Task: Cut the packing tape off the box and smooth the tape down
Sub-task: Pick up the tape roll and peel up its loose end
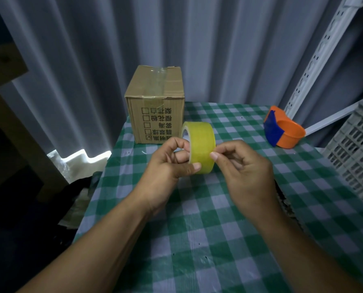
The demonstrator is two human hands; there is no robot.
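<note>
A yellowish roll of packing tape (200, 142) is held upright above the table. My left hand (172, 163) grips it, fingers through the core and thumb on the lower outer face. My right hand (244, 166) touches the roll's right edge with thumb and forefinger pinched together. Behind the roll stands a small cardboard box (155, 102) with clear tape along its top seam and down its front, and printed characters on the front face. An orange and blue tape cutter (282, 130) lies to the right on the table.
The table wears a green and white checked cloth (208, 229). A white plastic crate (356, 157) stands at the right edge. Pale curtains hang behind the box. A slotted white rail (316, 60) leans at the back right. Dark floor lies to the left.
</note>
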